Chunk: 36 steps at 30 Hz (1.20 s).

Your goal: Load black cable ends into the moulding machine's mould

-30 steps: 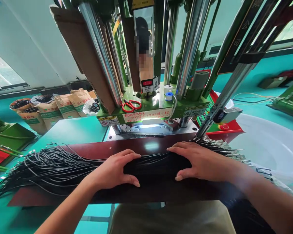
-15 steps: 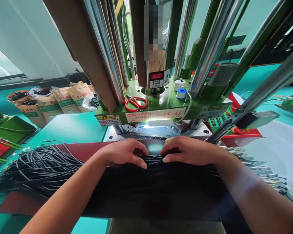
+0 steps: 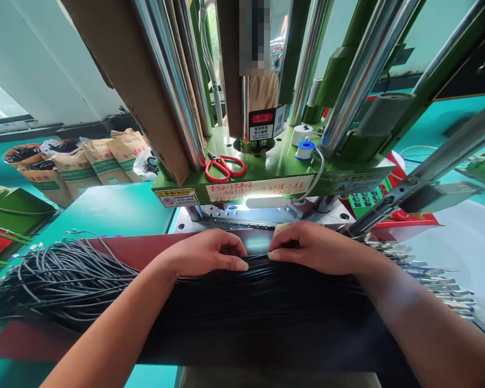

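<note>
Two bare hands rest on one thick bundle of black cables [image 3: 258, 302], which lies across the dark red board [image 3: 137, 249] directly before us, at the foot of the green press [image 3: 267, 172].

Item, bundle: many thin, glossy black leads laid side by side, packed tight and nearly straight through the middle. Toward our left they loosen and fan into curved loops [image 3: 60, 275], spilling over the board's edge. Toward our right they end in a row of small silver metal connectors [image 3: 428, 275].

Item, left hand [image 3: 204, 253]: palm down on the far upper edge of the bundle, fingers curled, thumb and fingertips pinched narrowly onto a few top strands.

Item, right hand [image 3: 315, 249]: mirrored just beside the left, thumb tips almost meeting, fingers folded in a narrow pinch on the same top strands. How many leads each pinch takes up we cannot tell.

Item, surroundings: red-handled scissors [image 3: 224, 167] on the press's green plate, a blue-and-white spool [image 3: 305, 150] near a chrome column [image 3: 359, 81], paper sacks [image 3: 89, 164] well apart at the left wall.
</note>
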Tool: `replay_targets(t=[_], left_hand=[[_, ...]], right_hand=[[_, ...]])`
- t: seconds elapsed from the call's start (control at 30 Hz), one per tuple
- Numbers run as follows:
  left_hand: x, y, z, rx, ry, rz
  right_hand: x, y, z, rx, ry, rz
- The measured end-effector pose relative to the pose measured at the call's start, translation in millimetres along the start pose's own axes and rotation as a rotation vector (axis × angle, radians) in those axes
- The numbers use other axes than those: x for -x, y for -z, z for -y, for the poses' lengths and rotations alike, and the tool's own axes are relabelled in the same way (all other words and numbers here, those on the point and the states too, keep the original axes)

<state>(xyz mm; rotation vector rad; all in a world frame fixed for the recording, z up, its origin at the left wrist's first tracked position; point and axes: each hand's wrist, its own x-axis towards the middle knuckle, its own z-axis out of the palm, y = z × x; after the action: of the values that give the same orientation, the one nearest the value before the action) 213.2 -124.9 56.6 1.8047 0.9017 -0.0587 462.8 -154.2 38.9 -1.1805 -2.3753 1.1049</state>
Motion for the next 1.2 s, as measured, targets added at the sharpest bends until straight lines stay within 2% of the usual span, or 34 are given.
replay_targets(t=[0.23,0.4,0.57,0.77,1.03,1.2], left_hand=[[0.2,-1.5,-3.1,-0.026,-0.004,-0.02],[-0.6,-2.4,-3.7,-0.03,0.023,-0.031],[-0.7,-5.0,-5.8,-0.072,0.037,-0.002],[0.0,-6.8,-8.1,-0.163,0.026,-0.034],[0.7,-6.8,-6.8,-0.091,-0.002,-0.064],[0.2,-6.2,-6.7,-0.105,-0.014,-0.06]], right_hand=[[-1.3,-3.9,0.9,0.025,-0.058,-0.027],[-3.5,-7.6,-0.8,-0.054,-0.085,-0.056],[-4.0,-8.5,-0.3,-0.032,-0.066,-0.037],[-3.8,-7.8,-1.2,0.032,-0.033,-0.01],[-1.3,-1.6,-0.7,0.008,-0.005,0.011],[0.1,-0.8,3.0,0.077,0.005,-0.006]])
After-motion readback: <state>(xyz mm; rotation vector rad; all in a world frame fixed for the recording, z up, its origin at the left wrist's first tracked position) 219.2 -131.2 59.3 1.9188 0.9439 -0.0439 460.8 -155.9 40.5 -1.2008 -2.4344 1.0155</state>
